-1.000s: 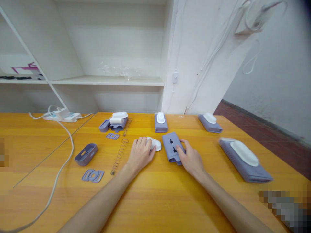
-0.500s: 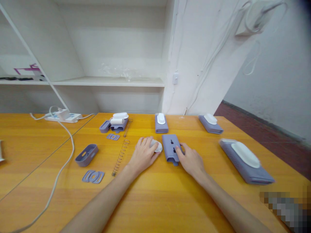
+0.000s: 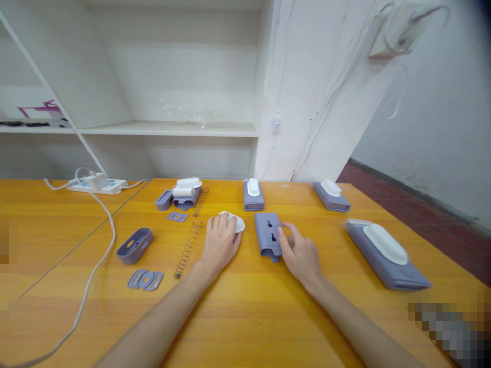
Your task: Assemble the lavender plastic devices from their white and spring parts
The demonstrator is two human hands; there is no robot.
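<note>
Right hand (image 3: 301, 257) at right edge of grey case (image 3: 264, 230).
Left of the case, my left hand (image 3: 221, 243) overlies a white piece (image 3: 239, 225); I can't tell if either grips. Beyond the case, a white-topped unit (image 3: 253, 202).

The table (image 3: 245, 327) is lit evenly and brightly, and a soft shadow is cast on it by the right hand (image 3: 301, 255) and forearm. Above the table, a white pillar (image 3: 307, 92) is slanted by wide-angle distortion. At its near right corner, a patch (image 3: 450, 329) is coarsely pixelated. Fine detail is slightly softened throughout.
</note>
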